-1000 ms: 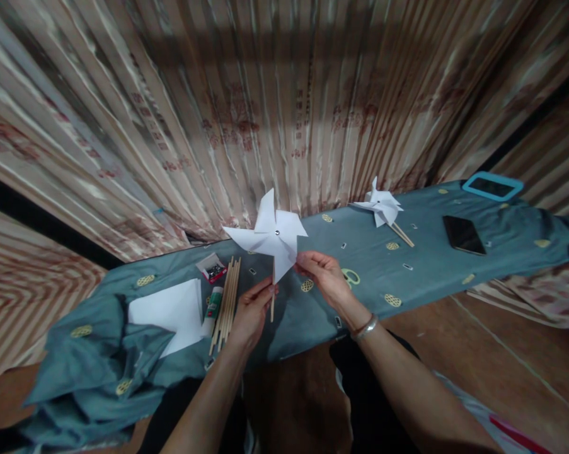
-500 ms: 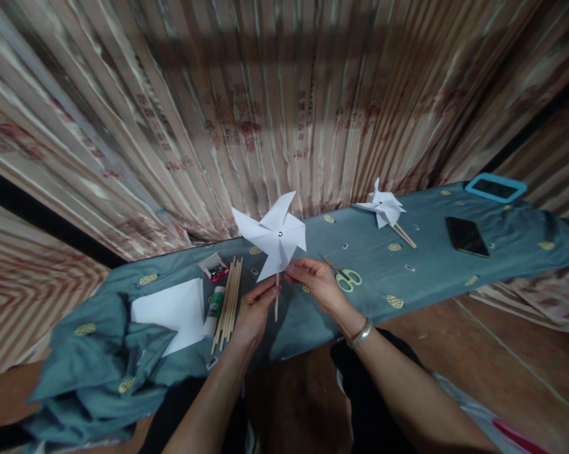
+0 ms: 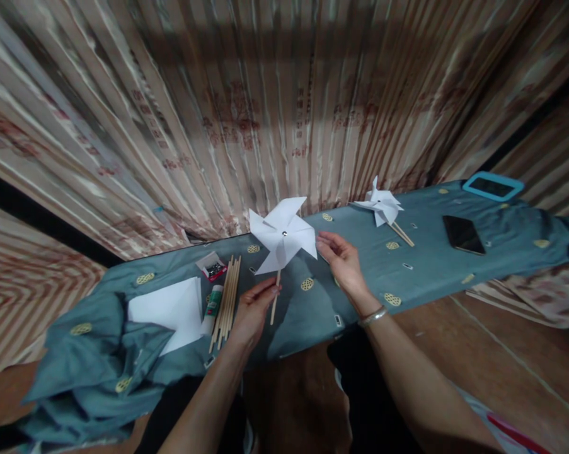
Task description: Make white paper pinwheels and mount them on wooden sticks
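While the left hand (image 3: 252, 313) pinches the thin wooden stick (image 3: 273, 310) between thumb and fingers, the right hand (image 3: 343, 260) has its fingers loosely bent and grips nothing visible; its fingertips lie right by a blade of the white paper pinwheel (image 3: 291, 243), and whether they touch it cannot be told. That pinwheel is upright above the left hand, in front of the desk's far edge, and looks put together: blades folded inward, a shiny pin (image 3: 285, 234) at the centre, stick below. Whether the pin sits firmly, or the blades turn freely, is not shown. To the right, a second pinwheel (image 3: 382, 205) lies on the cloth-covered desk (image 3: 435, 265), seemingly finished too. Beside the left hand are a bundle of loose sticks (image 3: 227, 309), a tube with a green label (image 3: 212, 309), a small open box (image 3: 212, 268) and white paper (image 3: 171, 309), so material for more remains. A bunched fold of cloth (image 3: 145, 343) overlaps the paper and could snag it. Farther right lie a dark phone (image 3: 464, 234) and a blue-framed device (image 3: 492, 185); the curtain (image 3: 275, 94) hangs close behind, limiting room on the far side.
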Tool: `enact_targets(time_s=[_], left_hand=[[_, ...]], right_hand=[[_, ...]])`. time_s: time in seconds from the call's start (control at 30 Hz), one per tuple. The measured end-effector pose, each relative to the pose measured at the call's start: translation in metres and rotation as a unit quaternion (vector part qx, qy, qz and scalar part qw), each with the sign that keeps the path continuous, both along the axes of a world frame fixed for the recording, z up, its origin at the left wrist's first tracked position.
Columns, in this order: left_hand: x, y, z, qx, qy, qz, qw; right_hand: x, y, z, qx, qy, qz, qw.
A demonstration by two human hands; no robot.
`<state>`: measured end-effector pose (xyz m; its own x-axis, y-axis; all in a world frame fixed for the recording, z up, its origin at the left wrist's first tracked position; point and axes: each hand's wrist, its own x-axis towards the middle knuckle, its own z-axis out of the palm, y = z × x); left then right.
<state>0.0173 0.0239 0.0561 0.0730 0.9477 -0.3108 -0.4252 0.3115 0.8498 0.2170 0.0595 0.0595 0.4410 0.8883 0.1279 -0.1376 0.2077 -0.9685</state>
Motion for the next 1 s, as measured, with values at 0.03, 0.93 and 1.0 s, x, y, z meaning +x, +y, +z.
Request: enact_targets(time_s=[0.03,0.93,1.0], left_hand=[[0.0,0.0,0.0,-0.001,-0.003,-0.001,1.0],[-0.002,0.006,-0.014,0.017,0.006,0.016,1.0],[-0.002,0.006,-0.014,0.021,0.003,0.019,1.0]], right_hand=[[-0.001,0.001,-0.001,-0.002,0.002,0.011,1.0],[-0.036,-0.022,0.007,-0.066,0.02,0.134,0.989],[-0.039,-0.022,0.007,-0.079,0.037,0.148,0.985]])
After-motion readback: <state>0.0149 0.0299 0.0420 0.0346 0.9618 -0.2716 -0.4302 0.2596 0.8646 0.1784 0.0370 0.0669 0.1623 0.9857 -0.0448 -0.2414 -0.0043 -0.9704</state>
